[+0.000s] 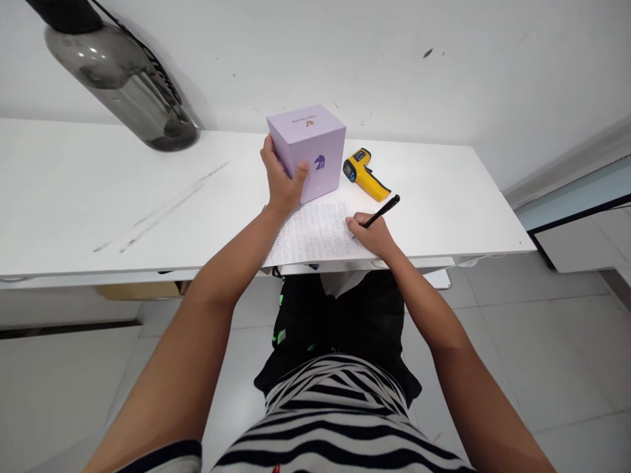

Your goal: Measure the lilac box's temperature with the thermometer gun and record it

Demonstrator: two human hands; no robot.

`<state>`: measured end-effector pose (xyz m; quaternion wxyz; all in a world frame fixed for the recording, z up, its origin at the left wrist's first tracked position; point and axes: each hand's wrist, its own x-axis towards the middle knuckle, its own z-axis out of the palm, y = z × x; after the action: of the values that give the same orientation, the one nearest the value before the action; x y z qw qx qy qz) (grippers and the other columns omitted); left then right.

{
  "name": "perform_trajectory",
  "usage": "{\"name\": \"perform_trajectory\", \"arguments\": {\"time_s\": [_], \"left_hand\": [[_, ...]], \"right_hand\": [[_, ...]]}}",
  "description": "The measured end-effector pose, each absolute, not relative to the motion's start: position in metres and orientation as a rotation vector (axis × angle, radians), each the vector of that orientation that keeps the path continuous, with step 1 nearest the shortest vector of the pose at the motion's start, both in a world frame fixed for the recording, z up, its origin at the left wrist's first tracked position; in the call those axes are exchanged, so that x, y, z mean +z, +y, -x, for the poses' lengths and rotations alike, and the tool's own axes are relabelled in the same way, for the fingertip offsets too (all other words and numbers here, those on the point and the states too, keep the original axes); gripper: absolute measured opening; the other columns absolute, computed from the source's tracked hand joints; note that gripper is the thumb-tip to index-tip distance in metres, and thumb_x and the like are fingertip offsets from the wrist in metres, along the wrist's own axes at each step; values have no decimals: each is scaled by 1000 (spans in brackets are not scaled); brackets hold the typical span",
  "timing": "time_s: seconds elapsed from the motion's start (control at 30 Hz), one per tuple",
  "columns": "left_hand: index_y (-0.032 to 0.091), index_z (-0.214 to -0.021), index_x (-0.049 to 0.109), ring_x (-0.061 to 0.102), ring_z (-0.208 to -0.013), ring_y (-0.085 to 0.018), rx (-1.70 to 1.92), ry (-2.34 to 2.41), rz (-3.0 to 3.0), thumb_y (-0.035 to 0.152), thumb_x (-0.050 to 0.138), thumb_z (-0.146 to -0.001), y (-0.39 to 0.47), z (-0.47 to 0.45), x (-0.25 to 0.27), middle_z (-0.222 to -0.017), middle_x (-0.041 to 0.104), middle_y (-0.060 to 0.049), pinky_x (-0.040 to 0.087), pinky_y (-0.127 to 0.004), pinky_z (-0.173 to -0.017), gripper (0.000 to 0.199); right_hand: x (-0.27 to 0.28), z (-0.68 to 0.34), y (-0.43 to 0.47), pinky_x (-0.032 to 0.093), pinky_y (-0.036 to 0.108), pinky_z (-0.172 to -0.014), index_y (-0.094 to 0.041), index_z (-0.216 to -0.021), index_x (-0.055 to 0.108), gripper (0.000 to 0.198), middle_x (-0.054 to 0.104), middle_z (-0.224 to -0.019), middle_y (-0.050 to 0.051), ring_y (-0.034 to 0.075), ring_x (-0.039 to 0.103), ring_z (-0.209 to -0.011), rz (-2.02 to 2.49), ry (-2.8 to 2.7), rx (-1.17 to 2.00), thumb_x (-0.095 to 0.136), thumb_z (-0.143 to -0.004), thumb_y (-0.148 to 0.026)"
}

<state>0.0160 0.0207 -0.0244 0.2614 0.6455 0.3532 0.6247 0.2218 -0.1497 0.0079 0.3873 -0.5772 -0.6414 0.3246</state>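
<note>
Your L hand (283, 180), half-open, clasps the lilac box (323, 154) at upper ctr. of frame, while your R hand (373, 234), right of ctr., closes round a black pen (385, 209), apparently writing on the sheet (313, 230); further strokes prob. call for a steady tip.

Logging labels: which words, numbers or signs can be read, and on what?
No words or numbers readable.
Lilac cubic box: purple horse-head emblem; other lettering too small.
White paper sheet: writing too small.
Black bottle strap: pale lettering blurred.
Yellow, black pistol-shaped thermometer: markings too small.
Black garment: green marks unclear.
</note>
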Motion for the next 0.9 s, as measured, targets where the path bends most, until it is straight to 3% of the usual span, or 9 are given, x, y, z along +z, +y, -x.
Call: {"name": "perform_trajectory", "arguments": {"time_s": [0.13, 0.47, 0.9], "left_hand": [[38, -158, 24, 30, -153, -36, 1692, 959, -1749, 88, 61, -72, 21, -15, -26, -152, 37, -12, 32, -52, -125, 106], [37, -158, 23, 38, -147, -34, 1707, 966, -1780, 90, 57, -72, 23, -16, -28, -151, 36, -13, 37, -50, -122, 106], [37, -158, 26, 37, -149, -34, 1708, 979, -1776, 91, 57, -72, 22, -16, -25, -152, 38, -12, 35, -49, -124, 107]], "right_hand": [[8, -221, -149, 23, 31, -59, -24, -59, 25, 43, 23, -57, -6, 11, 28, -58, 1491, -1652, 787, 53, -86, -40], [8, -222, -148, 22, 31, -59, -24, -60, 23, 42, 22, -57, -6, 11, 26, -58, 1476, -1664, 775, 53, -86, -39], [10, -223, -149, 22, 31, -58, -25, -59, 22, 44, 21, -58, -6, 11, 25, -58, 1448, -1699, 843, 55, -85, -38]]}}
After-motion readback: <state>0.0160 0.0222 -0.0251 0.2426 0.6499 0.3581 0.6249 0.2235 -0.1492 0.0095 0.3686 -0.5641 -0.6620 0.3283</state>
